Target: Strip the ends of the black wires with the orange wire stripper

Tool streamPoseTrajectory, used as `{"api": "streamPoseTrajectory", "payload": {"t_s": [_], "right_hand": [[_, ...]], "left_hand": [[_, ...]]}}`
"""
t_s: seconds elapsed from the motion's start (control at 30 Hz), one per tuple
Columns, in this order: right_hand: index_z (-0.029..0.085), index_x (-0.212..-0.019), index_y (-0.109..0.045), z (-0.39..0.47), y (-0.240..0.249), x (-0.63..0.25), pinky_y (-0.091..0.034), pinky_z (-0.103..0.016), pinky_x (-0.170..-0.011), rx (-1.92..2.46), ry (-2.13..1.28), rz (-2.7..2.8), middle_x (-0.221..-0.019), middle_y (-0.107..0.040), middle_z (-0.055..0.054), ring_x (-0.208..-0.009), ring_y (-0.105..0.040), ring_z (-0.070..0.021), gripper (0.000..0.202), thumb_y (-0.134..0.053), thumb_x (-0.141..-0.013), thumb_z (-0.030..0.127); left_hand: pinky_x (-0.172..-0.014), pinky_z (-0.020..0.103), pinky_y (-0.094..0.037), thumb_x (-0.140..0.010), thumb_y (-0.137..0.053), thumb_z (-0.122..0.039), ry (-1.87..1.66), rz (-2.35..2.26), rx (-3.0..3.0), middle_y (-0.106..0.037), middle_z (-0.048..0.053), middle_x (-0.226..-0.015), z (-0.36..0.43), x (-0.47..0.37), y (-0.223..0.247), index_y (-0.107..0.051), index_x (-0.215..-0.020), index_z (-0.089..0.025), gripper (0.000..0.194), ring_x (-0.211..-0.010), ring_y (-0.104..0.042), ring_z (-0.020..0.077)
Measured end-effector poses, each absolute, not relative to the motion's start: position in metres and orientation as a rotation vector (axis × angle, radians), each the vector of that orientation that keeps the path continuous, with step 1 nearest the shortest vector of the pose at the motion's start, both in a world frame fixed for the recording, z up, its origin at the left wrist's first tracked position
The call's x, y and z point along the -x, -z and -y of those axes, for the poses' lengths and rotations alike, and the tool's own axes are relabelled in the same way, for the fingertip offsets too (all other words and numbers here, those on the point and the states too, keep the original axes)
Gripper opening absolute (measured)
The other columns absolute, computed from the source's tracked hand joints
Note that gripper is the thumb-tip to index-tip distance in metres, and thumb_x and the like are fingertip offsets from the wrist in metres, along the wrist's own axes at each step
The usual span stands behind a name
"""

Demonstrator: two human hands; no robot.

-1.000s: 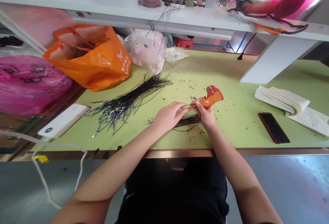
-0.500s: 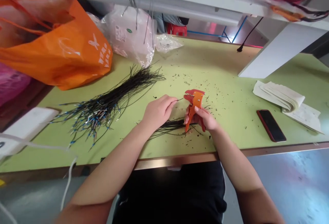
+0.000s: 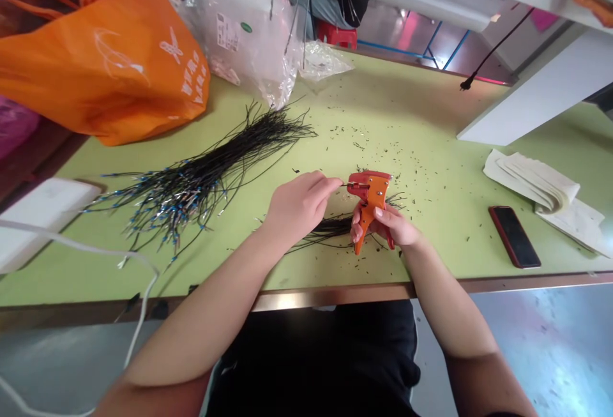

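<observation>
Orange-red wire strippers [image 3: 374,188] are held by the handles in my right hand [image 3: 390,224], jaws pointing left. My left hand [image 3: 301,203] is closed in a pinch on a thin black wire [image 3: 343,184], whose end lies at the jaws of the tool. Beneath both hands a small bundle of black wires [image 3: 331,228] rests on the green table. A larger bundle of black wires [image 3: 230,152], with blue and silvery ends at its lower left, lies to the left of my hands.
An orange bag [image 3: 138,59] and clear plastic bags [image 3: 253,34] stand at the back left. A white box [image 3: 45,222] and cable lie left. At right are a phone [image 3: 514,236], folded cloth [image 3: 531,177] and white panel [image 3: 536,85]. Black scraps dot the green table [image 3: 431,110].
My left hand has brought the wire's end up to the tool's jaws, which it was short of before. The camera view has shifted slightly.
</observation>
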State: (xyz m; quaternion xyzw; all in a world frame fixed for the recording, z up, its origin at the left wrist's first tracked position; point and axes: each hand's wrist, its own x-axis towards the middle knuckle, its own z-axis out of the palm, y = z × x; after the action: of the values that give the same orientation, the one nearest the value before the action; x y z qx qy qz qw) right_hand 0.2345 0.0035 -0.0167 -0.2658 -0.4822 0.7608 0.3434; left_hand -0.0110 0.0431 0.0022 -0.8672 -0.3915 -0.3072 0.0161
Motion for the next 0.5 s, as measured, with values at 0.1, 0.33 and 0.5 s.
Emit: {"api": "streamPoseTrajectory", "payload": {"t_s": [0.1,0.33,0.5], "right_hand": [[0.015,-0.102,-0.069,-0.003,0.016,-0.2334,-0.063,-0.034,-0.072,0.704,-1.96,1.259,-0.082,-0.074,-0.005,-0.078,-0.075,-0.0197,0.045,-0.066,-0.095,0.06],[0.015,-0.098,-0.068,-0.0008,0.015,-0.2295,-0.063,-0.033,-0.069,0.748,-1.915,1.252,-0.079,-0.073,-0.005,-0.074,-0.074,-0.0188,0.045,-0.067,-0.095,0.06],[0.015,-0.095,-0.068,0.0,0.0144,-0.2287,-0.063,-0.033,-0.066,0.791,-1.904,1.264,-0.077,-0.072,-0.004,-0.071,-0.074,-0.0191,0.048,-0.067,-0.094,0.062]], "left_hand": [[-0.058,0.026,-0.038,-0.102,-0.041,-0.011,0.957,1.224,2.705,-0.068,0.003,-0.083,-0.0424,0.0098,-0.0011,-0.069,-0.11,-0.022,0.031,-0.076,-0.062,0.0167],[-0.058,0.026,-0.037,-0.099,-0.042,-0.007,1.001,1.175,2.678,-0.067,0.002,-0.082,-0.0429,0.0088,0.0013,-0.069,-0.107,-0.022,0.032,-0.075,-0.061,0.0166],[-0.059,0.026,-0.04,-0.1,-0.041,-0.009,0.985,1.207,2.708,-0.068,0.003,-0.083,-0.0434,0.0089,0.0018,-0.069,-0.108,-0.023,0.032,-0.077,-0.063,0.0173]]}}
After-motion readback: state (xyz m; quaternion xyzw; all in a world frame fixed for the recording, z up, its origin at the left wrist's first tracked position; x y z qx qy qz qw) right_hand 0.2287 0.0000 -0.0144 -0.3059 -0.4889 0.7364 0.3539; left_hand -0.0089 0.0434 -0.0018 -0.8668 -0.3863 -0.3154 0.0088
